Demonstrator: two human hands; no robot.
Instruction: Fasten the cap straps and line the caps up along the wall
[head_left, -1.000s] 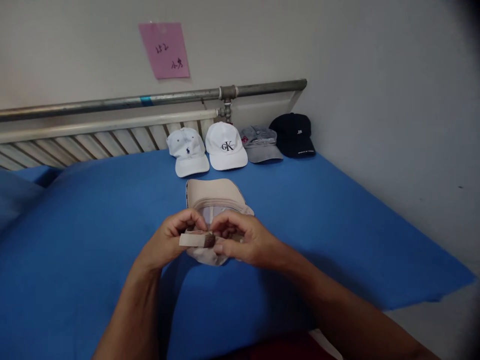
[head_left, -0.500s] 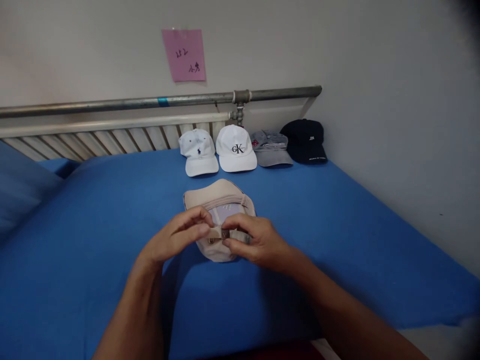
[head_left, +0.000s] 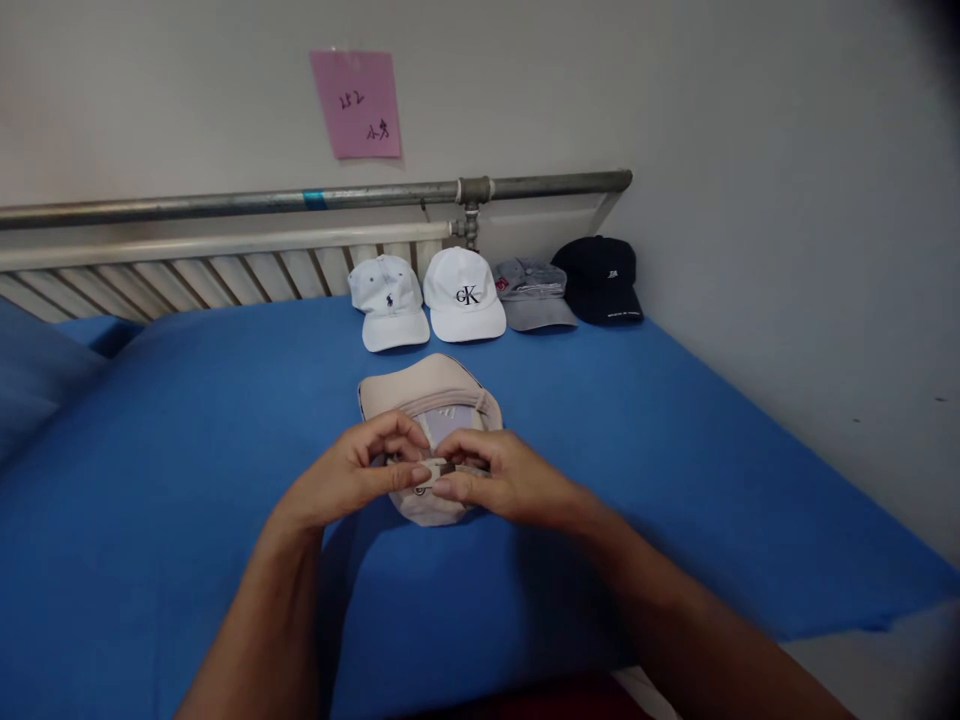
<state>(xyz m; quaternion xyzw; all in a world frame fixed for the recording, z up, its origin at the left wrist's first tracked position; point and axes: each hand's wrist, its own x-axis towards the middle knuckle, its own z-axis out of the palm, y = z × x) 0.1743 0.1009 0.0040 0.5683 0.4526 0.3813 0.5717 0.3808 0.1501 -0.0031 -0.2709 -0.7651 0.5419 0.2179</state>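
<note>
A beige baseball cap (head_left: 420, 382) lies upside down on the blue sheet, its brim pointing away from me and its lilac-grey inside showing. Across its near side runs the back strap (head_left: 430, 470) with a small dark buckle. My left hand (head_left: 367, 465) pinches the strap from the left, thumb in front and fingers curled behind. From the right, my right hand (head_left: 502, 478) closes thumb and forefinger on the strap beside the buckle. The two hands nearly meet, and their fingers hide parts of the strap.
Behind stand a white cap with a small logo (head_left: 390, 305), a white lettered cap (head_left: 466, 300), a grey cap (head_left: 536, 300) and a black cap (head_left: 600, 280). Further back are a metal pipe (head_left: 225, 208) and a radiator (head_left: 247, 272). A pink note (head_left: 358, 105) hangs on the wall.
My left thumb has come down onto the strap by the buckle, and the strap is now more covered by my fingers. The whole view has shifted slightly.
</note>
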